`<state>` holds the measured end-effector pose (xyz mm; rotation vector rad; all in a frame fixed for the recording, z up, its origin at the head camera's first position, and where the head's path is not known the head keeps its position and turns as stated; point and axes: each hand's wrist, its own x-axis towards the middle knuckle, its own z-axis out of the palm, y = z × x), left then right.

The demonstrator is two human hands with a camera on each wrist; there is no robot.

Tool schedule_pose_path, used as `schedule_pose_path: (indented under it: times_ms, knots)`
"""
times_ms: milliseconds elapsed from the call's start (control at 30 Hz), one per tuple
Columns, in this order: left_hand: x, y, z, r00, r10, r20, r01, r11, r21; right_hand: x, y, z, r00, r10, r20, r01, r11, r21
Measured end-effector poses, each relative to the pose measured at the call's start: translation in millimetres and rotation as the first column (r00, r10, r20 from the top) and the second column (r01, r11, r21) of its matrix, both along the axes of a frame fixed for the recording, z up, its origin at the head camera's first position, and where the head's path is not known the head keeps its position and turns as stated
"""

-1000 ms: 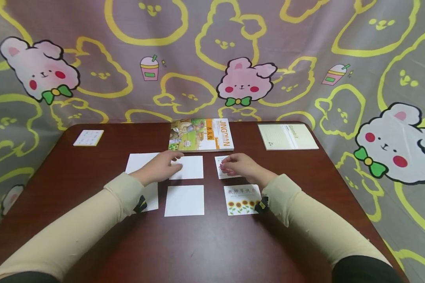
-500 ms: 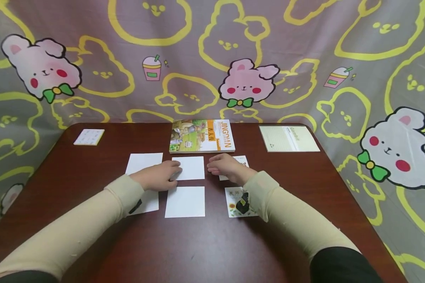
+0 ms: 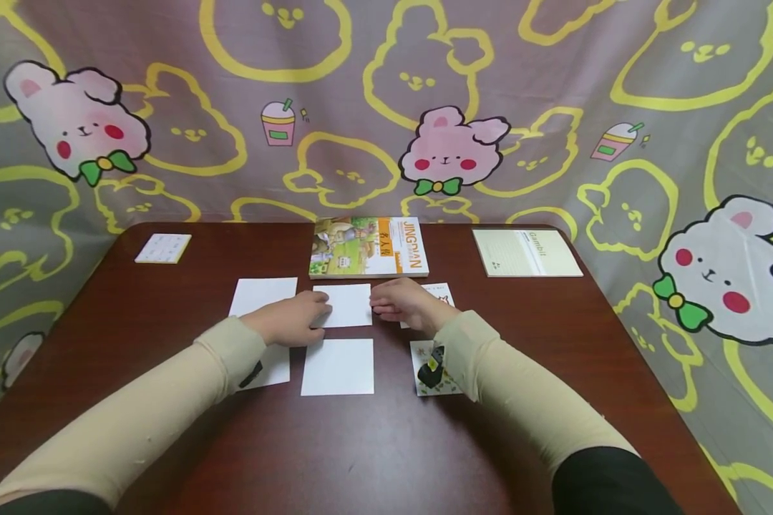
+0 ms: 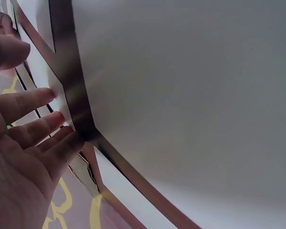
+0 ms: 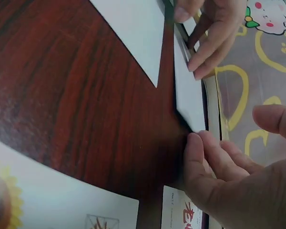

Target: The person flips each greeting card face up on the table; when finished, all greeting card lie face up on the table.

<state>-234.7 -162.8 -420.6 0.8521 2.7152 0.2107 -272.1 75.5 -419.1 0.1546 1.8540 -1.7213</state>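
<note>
In the head view a blank white card lies in the middle of the table. My left hand rests over its left end, fingers extended and thumb apart. At the right end is my right hand; the right wrist view shows its thumb and forefinger pinching together at the card's corner. Partly under my right hand lies a card with red characters. Below it is a sunflower card, largely hidden by my wrist. A second blank card lies nearer to me.
More white cards lie left, partly under my left arm. Behind the cards sits a picture-covered book. A Gambit notebook is at back right, a small white pad at back left. A patterned curtain hangs behind the table.
My right hand has moved left from the red-character card to the right edge of the blank card. My left hand has lowered slightly and spread over that card's left end.
</note>
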Motion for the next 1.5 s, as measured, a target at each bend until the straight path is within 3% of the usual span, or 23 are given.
schedule_pose_path:
  times_ms: [200,400,567,700,767,967,1067,1133,1267,1367,1500]
  knots:
    - [1.2,-1.1,-0.6,1.000,0.023,0.017,-0.023,1.000,0.017,1.0,-6.1,-6.9,0.996,-0.083,-0.030,0.080,0.992,-0.094]
    - [4.7,-3.0,-1.6,0.998,0.026,0.049,-0.028,0.998,0.049,9.8,-17.5,-18.4,0.992,-0.101,-0.082,0.097,0.994,-0.044]
    - [6.7,-12.6,0.8,0.997,0.063,0.034,-0.066,0.991,0.117,9.4,-13.4,-12.8,0.987,-0.106,-0.125,0.096,0.992,-0.084]
    - [4.8,-18.1,6.1,0.996,0.072,-0.060,-0.064,0.989,0.135,2.6,1.1,-1.6,0.987,-0.127,-0.094,0.109,0.978,-0.179]
    - [2.8,-18.7,7.5,0.987,0.060,-0.147,-0.039,0.989,0.146,-0.1,8.9,2.5,0.989,-0.133,-0.070,0.114,0.968,-0.225]
    - [-0.7,-16.1,12.3,0.919,0.047,-0.392,0.062,0.963,0.261,-3.6,24.0,7.2,0.993,-0.118,-0.023,0.108,0.958,-0.266]
    - [-0.4,-15.7,13.7,0.897,0.042,-0.440,0.094,0.954,0.284,-3.4,26.5,7.7,0.992,-0.124,-0.020,0.114,0.957,-0.266]
    - [0.4,-15.5,14.5,0.895,0.051,-0.443,0.094,0.950,0.299,-3.3,27.4,8.1,0.990,-0.137,-0.023,0.126,0.955,-0.267]
    - [1.1,-13.5,16.5,0.912,0.153,-0.381,0.012,0.917,0.398,-3.6,28.5,9.2,0.989,-0.150,-0.014,0.141,0.952,-0.272]
    - [-0.1,-11.0,18.0,0.919,0.251,-0.304,-0.076,0.869,0.488,-4.1,28.3,9.8,0.990,-0.144,0.002,0.138,0.949,-0.282]
    - [-2.0,-7.5,20.4,0.922,0.319,-0.218,-0.147,0.811,0.566,-4.2,27.9,10.1,0.991,-0.132,-0.001,0.126,0.949,-0.288]
